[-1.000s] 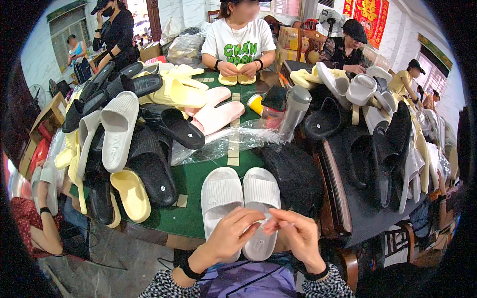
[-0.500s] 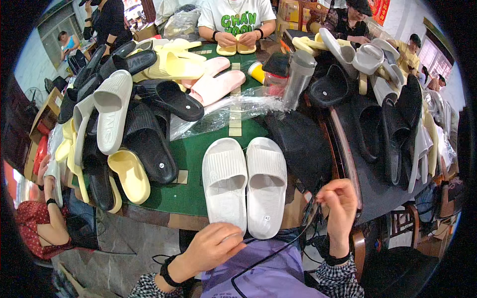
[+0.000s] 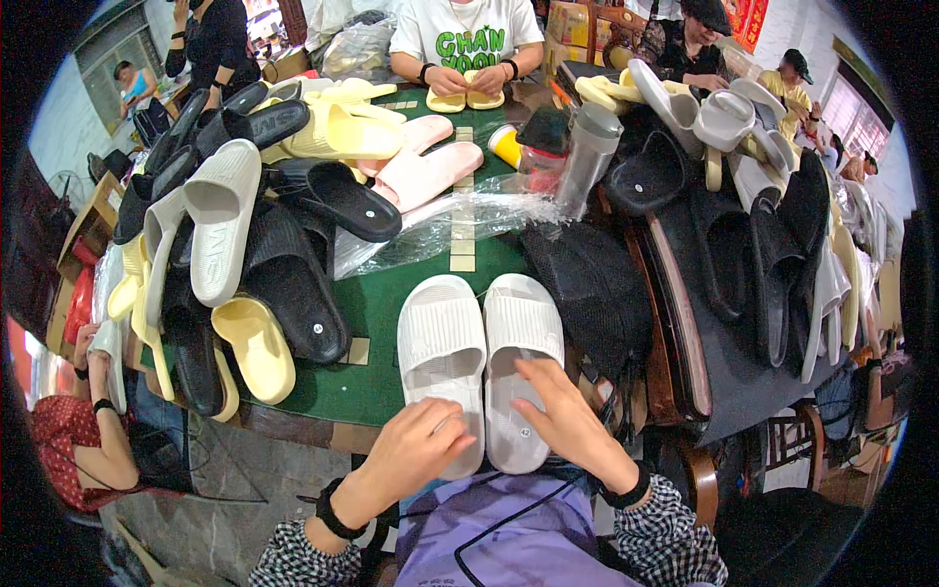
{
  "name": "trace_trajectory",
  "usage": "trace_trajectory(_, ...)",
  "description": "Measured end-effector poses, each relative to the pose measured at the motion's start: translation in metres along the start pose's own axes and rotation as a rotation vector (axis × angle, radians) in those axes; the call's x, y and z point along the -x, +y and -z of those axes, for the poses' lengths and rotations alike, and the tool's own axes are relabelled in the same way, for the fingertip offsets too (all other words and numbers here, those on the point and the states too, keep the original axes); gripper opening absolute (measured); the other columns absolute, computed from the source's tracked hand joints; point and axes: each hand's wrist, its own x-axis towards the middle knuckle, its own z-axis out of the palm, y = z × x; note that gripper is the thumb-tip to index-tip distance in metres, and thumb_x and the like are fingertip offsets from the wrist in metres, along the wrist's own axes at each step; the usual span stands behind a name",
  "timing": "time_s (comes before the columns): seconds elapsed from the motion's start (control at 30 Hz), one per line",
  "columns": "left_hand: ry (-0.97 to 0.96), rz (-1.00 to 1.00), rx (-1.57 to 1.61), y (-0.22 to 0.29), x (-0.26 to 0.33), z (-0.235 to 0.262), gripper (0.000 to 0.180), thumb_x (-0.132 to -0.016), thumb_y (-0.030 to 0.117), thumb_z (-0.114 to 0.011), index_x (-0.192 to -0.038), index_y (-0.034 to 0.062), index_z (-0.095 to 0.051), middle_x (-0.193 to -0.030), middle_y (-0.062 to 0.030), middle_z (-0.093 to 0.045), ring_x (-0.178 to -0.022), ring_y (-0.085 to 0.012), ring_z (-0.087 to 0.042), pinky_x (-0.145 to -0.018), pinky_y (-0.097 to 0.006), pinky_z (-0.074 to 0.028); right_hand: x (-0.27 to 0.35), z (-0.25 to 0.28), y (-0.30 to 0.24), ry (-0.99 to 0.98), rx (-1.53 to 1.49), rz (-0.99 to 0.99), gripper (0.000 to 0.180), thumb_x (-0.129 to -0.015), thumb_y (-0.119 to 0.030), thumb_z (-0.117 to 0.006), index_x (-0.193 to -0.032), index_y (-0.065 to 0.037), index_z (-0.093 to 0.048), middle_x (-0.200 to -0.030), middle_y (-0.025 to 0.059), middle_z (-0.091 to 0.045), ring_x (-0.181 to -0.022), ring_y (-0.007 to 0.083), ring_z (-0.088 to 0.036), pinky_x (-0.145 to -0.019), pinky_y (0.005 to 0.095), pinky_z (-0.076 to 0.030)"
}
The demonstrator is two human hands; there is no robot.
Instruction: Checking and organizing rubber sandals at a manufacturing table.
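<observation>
White slippers [image 3: 442, 308] lie lower centre; the right hand [image 3: 577, 423], spread, has swung back over them, joining the left hand [image 3: 413, 452], curled, its grip unclear.

a head-worn fisheye looks down across the table [image 3: 377, 318].

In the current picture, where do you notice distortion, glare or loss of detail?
Head view: the right-hand window leans near the dark, curved rim and looks washed out; head view: white glints streak the plastic; head view: ribs on the white pair stay readable.
</observation>
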Motion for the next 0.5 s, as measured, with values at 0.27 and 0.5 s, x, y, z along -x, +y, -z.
trace_trajectory(0.27,-0.065,0.134,-0.066,-0.014,-0.022,-0.017,0.077,-0.081,0.033,-0.075,-0.131,-0.0135,-0.041,-0.134,-0.0322,-0.044,-0.125,-0.0458,-0.046,-0.103,-0.047,-0.04,-0.023,-0.03,0.025,-0.092,0.237,-0.005,0.069,-0.094,-0.038,-0.06,-0.133,0.015,-0.037,-0.125,0.0336,-0.045,-0.113,0.0523,-0.047,-0.102,0.0524,-0.037)
trace_trajectory(0.5,-0.131,0.208,-0.159,-0.02,-0.047,-0.038,0.086,-0.078,0.048,-0.073,-0.128,-0.0163,-0.043,-0.128,-0.0345,-0.047,-0.12,-0.0472,-0.048,-0.101,-0.049,-0.04,-0.057,-0.031,0.031,-0.289,-0.032,-0.387,0.082,-0.096,-0.063,-0.038,-0.115,0.014,-0.056,-0.107,0.0379,-0.06,-0.105,0.0509,-0.057,-0.096,0.0496,-0.043)
